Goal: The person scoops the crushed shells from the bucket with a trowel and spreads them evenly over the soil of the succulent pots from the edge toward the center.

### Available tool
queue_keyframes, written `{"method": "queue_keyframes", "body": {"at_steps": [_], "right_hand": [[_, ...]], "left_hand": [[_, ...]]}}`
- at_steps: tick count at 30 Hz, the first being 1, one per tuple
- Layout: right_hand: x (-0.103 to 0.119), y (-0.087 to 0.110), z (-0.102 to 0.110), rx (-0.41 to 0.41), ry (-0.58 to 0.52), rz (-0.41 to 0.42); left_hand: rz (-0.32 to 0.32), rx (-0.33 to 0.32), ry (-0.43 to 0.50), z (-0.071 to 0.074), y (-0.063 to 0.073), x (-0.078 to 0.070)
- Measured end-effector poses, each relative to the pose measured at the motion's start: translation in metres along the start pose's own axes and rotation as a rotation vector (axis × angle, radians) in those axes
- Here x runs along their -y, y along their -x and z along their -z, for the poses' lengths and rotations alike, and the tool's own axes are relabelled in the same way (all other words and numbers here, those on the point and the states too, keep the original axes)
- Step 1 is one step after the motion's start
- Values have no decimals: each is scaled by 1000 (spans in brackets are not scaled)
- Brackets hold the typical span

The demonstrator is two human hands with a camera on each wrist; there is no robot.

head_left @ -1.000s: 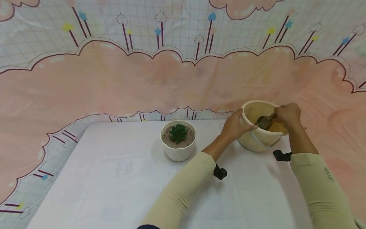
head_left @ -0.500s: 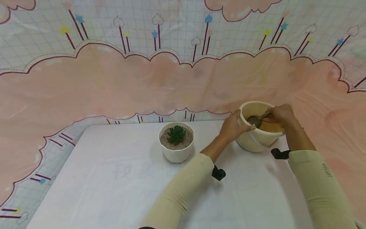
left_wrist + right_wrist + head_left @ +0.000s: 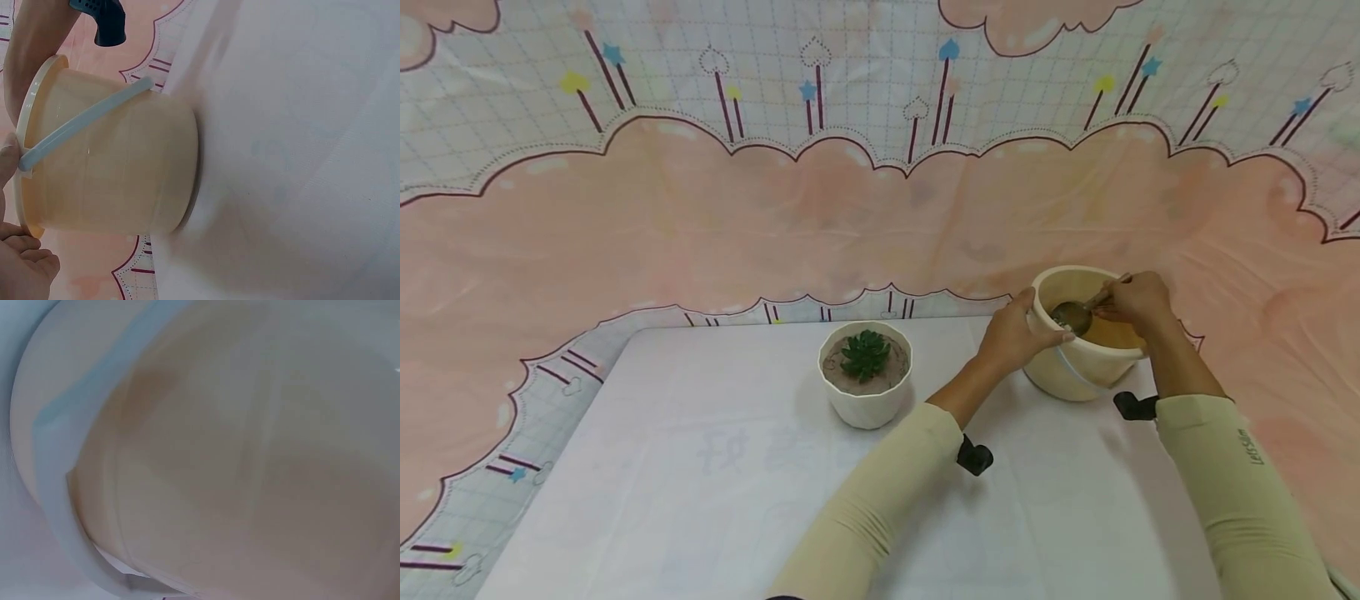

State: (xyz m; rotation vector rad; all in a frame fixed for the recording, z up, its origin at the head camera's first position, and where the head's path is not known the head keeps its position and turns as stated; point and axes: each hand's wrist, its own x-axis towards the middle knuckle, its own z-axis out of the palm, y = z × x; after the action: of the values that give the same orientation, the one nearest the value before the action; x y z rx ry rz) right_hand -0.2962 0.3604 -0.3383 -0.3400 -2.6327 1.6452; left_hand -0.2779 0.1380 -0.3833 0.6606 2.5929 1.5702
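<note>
A cream plastic bucket [image 3: 1067, 375] stands at the back right of the table, tipped slightly. My left hand [image 3: 1013, 332] grips the near-left part of its rim, thumb on the near side. In the left wrist view, the bucket [image 3: 119, 169] shows its pale blue handle [image 3: 87, 122] hanging down its side. My right hand [image 3: 1141, 300] reaches over the opening and holds a dark metal spoon [image 3: 1073, 318] by its handle. The spoon's bowl is inside, near the left wall. The right wrist view has only the bucket's wall [image 3: 250, 462]; the right hand is hidden there.
A white faceted pot [image 3: 865, 408] with a green succulent [image 3: 866, 356] in greyish soil stands left of the bucket. The white table [image 3: 715, 492] stretches forward and left. A patterned peach cloth [image 3: 760, 217] hangs behind it.
The spoon has moved left inside the bucket, its bowl now nearer the left wall. My right hand shifted slightly left with it. The left hand keeps its grip on the rim.
</note>
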Motion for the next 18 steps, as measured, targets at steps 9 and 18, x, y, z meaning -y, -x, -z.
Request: {"method": "queue_keyframes", "body": {"at_steps": [9, 18], "right_hand": [[0, -5, 3, 16, 15, 7], [2, -9, 9, 230, -161, -57]], "left_hand": [[-36, -8, -26, 0, -2, 2], [-15, 7, -24, 1, -1, 0]]}}
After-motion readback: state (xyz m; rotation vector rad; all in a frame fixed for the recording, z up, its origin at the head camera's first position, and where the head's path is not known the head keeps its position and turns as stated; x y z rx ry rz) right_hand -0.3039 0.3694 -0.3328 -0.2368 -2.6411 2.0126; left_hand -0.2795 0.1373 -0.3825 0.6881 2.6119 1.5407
